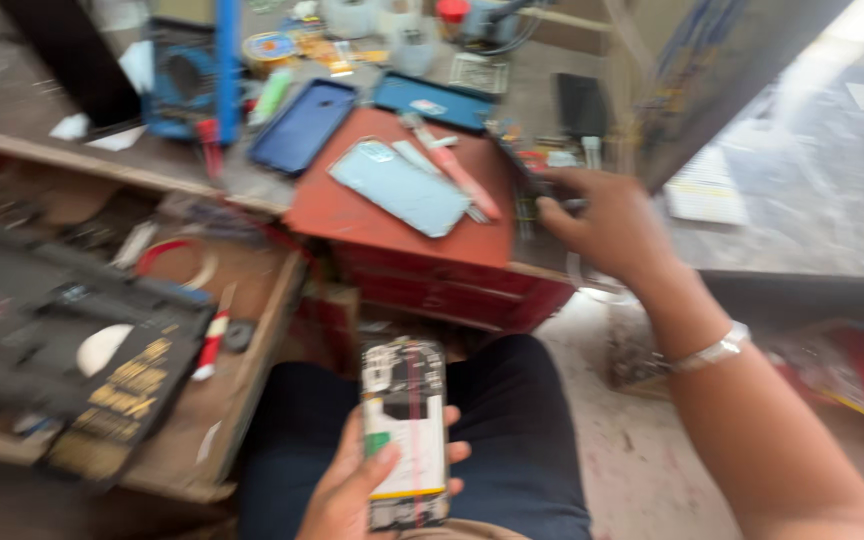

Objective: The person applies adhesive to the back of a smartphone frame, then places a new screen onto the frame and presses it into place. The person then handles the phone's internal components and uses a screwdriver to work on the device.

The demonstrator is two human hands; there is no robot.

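Head view, left to right. At the far left an open wooden drawer [252, 330] stood out from under the counter [42, 100]; it carried a black tray [52, 310] and, near its right wall, a small red-and-white tool [212, 342].

On the counter's front edge lay a dark blue phone case [302, 125], and just to its right a red mat [402, 235] overhung the edge. A pale blue phone back cover [399, 187] lay flat on the mat, with a pink-handled tool [462, 178] beside it toward the mat's right edge. A second blue cover [437, 100] lay behind the mat, nearer the counter's back.

Below the counter, over my lap, my left hand [357, 485] was closed around an opened phone [405, 430], its back removed and its inner parts facing up; my thumb lay across its left edge and my fingers [457, 450] wrapped its right edge. The phone was held upright in the palm, well apart from the counter.

My right hand [602, 225], a silver bracelet [712, 350] on its wrist, was at the counter's right front corner, just past the mat's right edge, fingers curled among small blurred items there. I could not tell whether it held anything.
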